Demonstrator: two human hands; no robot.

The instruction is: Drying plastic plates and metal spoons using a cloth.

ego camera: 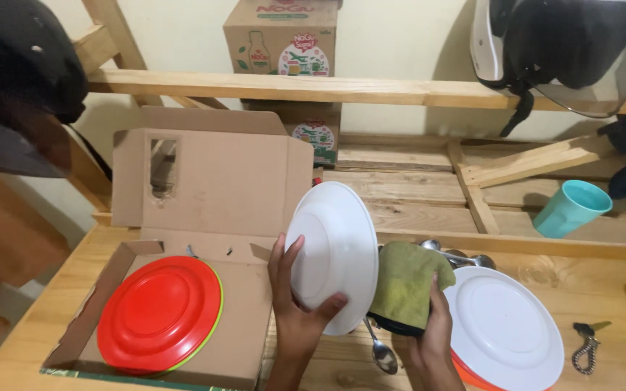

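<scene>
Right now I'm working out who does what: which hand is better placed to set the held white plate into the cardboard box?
Probably the left hand. It already grips the upright white plate and sits beside the cardboard box holding the red plate. The right hand holds a green cloth, farther away.

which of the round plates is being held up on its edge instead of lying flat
The white round plate gripped by the left hand. It stands tilted on edge, while the red plate in the cardboard box and the other white plate lie flat.
</scene>
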